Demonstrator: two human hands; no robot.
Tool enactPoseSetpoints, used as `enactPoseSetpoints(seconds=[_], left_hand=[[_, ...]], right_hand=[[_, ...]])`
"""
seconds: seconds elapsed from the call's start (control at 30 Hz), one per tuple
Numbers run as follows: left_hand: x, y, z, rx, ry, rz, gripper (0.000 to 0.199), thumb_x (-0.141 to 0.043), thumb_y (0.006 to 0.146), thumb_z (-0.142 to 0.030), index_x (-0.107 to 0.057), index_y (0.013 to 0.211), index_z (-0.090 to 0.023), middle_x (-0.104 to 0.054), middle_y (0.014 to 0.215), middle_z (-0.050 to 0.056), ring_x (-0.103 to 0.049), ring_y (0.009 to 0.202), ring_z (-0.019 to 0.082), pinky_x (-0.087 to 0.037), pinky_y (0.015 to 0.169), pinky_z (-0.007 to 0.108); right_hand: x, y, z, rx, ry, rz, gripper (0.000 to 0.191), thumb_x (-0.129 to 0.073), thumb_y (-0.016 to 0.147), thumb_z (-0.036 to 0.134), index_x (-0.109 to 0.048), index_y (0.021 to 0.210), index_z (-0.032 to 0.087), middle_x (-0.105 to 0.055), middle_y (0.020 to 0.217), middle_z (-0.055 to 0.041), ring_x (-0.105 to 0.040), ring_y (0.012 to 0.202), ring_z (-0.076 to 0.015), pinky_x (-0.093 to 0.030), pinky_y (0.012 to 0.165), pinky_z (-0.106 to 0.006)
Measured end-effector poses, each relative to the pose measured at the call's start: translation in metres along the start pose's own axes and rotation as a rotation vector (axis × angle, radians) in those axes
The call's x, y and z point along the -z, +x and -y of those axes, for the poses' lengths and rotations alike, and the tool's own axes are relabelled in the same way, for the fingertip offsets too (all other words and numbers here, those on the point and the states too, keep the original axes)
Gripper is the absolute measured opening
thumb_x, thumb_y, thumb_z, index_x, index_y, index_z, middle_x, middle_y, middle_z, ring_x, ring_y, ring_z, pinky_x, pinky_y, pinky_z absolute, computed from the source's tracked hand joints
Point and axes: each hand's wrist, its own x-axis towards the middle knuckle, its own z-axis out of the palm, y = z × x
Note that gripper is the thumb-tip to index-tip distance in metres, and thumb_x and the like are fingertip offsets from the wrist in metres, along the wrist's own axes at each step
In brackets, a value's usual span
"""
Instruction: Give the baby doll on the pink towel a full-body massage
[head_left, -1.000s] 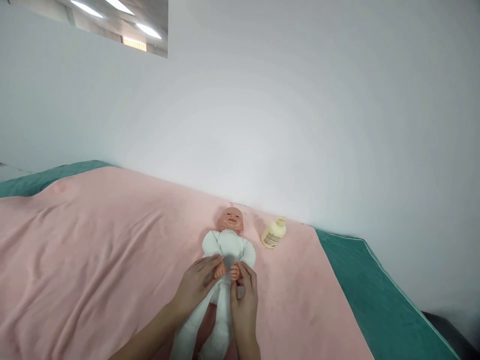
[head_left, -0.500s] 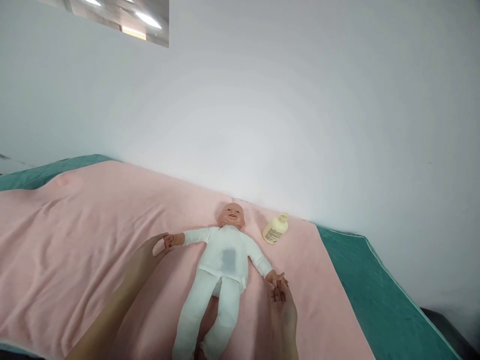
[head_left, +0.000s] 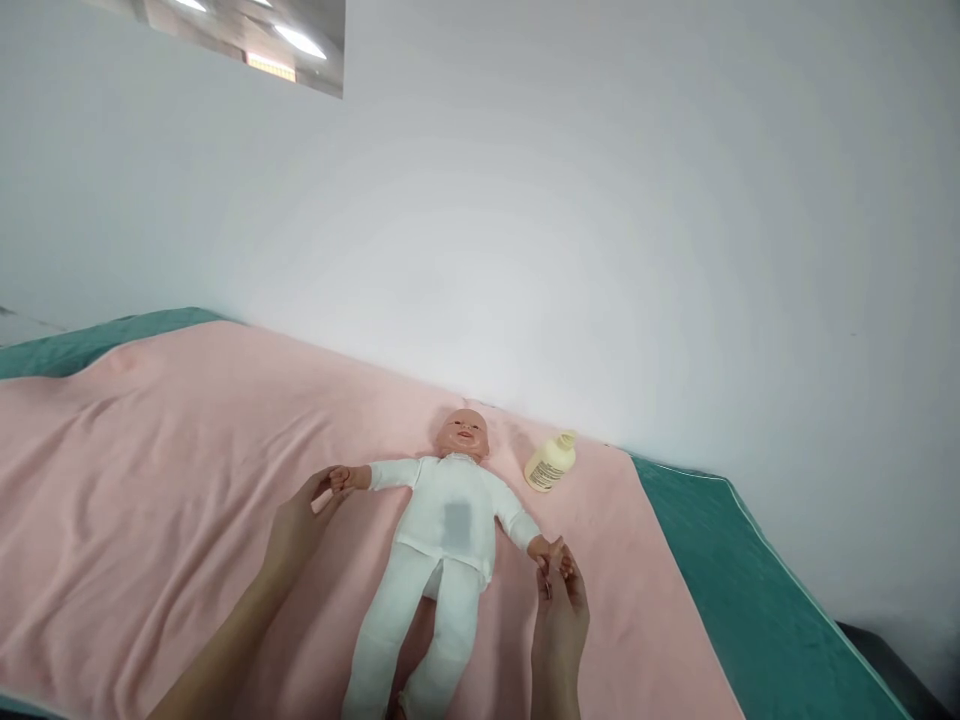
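Note:
A baby doll [head_left: 446,520] in a white top and trousers lies face up, arms spread and a grey patch on its belly. My left hand [head_left: 304,520] has its thumb and fingers round the doll's hand [head_left: 340,478] on the left. On the right, my right hand [head_left: 561,605] pinches the doll's other hand [head_left: 545,549] between thumb and fingers. A pale yellow bottle [head_left: 550,463] with dark print stands tilted in view beside the doll's head, above my right hand.
Under the doll is a pink blanket [head_left: 187,430] with creases at the left. Green cloth [head_left: 742,570] shows at the right and far left. A white wall [head_left: 525,220] rises behind. Something dark [head_left: 892,665] is at the lower right edge.
My right hand has shifted slightly up and its fingers have closed more on the doll's hand. My left hand remains at the doll's other hand, its wrist a little more bent.

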Motion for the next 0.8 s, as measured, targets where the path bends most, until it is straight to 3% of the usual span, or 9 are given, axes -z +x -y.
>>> enactPoseSetpoints(seconds=[0.1,0.27,0.4,0.5,0.63,0.8], left_hand=[[-0.014,-0.007,-0.021,-0.035,-0.082,0.037,0.043,-0.054,0.085,-0.048,-0.058,0.122,-0.027,-0.067,0.118,0.002,-0.065,0.101,0.024,-0.053,0.077,0.031],[-0.046,-0.031,-0.050,-0.312,-0.052,0.153,0.034,-0.053,0.087,-0.040,-0.061,0.117,-0.027,-0.069,0.114,0.000,-0.062,0.107,0.023,-0.049,0.089,0.035],[-0.073,-0.047,-0.050,-0.678,0.060,0.112,0.031,-0.048,0.092,-0.028,-0.056,0.121,-0.021,-0.068,0.117,0.003,-0.063,0.106,0.020,-0.045,0.095,0.037],[-0.084,-0.052,-0.043,-0.846,0.131,0.028,0.031,-0.043,0.094,-0.020,-0.053,0.124,-0.017,-0.063,0.126,0.007,-0.059,0.114,0.018,-0.041,0.100,0.036],[-0.082,-0.052,-0.039,-0.871,0.185,-0.011,0.030,-0.041,0.096,-0.022,-0.052,0.124,-0.018,-0.062,0.126,0.007,-0.061,0.112,0.017,-0.039,0.101,0.037],[-0.057,-0.036,-0.034,-0.717,0.194,-0.016,0.026,-0.043,0.095,-0.031,-0.057,0.116,-0.025,-0.069,0.115,0.001,-0.065,0.102,0.018,-0.037,0.102,0.038]], right_hand=[[-0.014,-0.010,0.011,0.078,-0.089,0.055,0.050,-0.071,0.075,0.045,-0.060,0.118,0.022,-0.057,0.128,-0.0041,-0.054,0.117,-0.0228,-0.049,0.092,-0.030],[-0.039,-0.029,0.014,0.272,-0.308,0.242,0.043,-0.064,0.081,0.042,-0.058,0.118,0.020,-0.063,0.114,-0.0087,-0.063,0.093,-0.0211,-0.052,0.081,-0.034],[-0.053,-0.042,-0.006,0.469,-0.489,0.401,0.031,-0.052,0.089,0.036,-0.061,0.116,0.024,-0.055,0.122,-0.0090,-0.057,0.108,-0.0226,-0.051,0.087,-0.035],[-0.057,-0.045,-0.025,0.532,-0.575,0.517,0.031,-0.047,0.092,0.032,-0.060,0.120,0.026,-0.050,0.126,-0.0088,-0.051,0.119,-0.0228,-0.046,0.098,-0.039],[-0.055,-0.043,-0.029,0.549,-0.586,0.515,0.032,-0.047,0.091,0.030,-0.060,0.120,0.026,-0.050,0.127,-0.0092,-0.049,0.121,-0.0232,-0.045,0.101,-0.040],[-0.047,-0.043,0.003,0.433,-0.468,0.346,0.032,-0.055,0.086,0.040,-0.062,0.114,0.024,-0.059,0.118,-0.0091,-0.061,0.101,-0.0234,-0.054,0.081,-0.034]])
